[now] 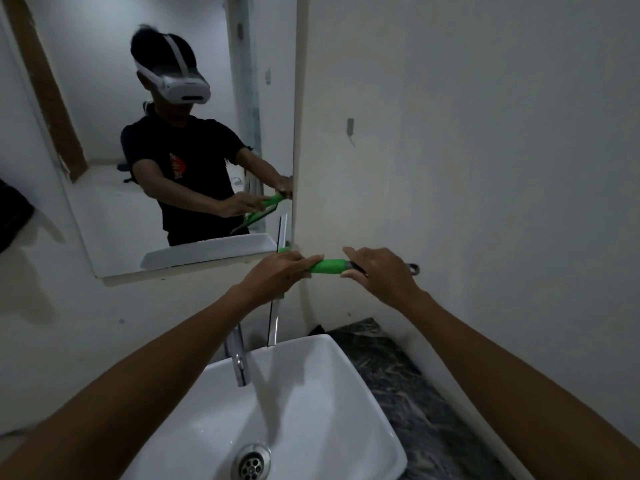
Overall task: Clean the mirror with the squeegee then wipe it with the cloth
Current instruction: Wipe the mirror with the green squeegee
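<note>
A wall mirror [104, 188] hangs at the upper left and reflects a person holding the tool. The green-handled squeegee [329, 266] is held level in front of the wall corner, just below the mirror's lower right corner. My left hand [277, 275] grips the handle's left part near the head, whose blade hangs down behind the hand. My right hand [381, 271] closes around the handle's right end, where a dark tip and a metal hook stick out. No cloth shows.
A white square basin [363, 393] with a chrome tap [239, 358] and a drain [252, 460] sits below my arms. A dark marbled counter [415, 393] runs along the right wall. A dark item hangs at the left edge [10, 216].
</note>
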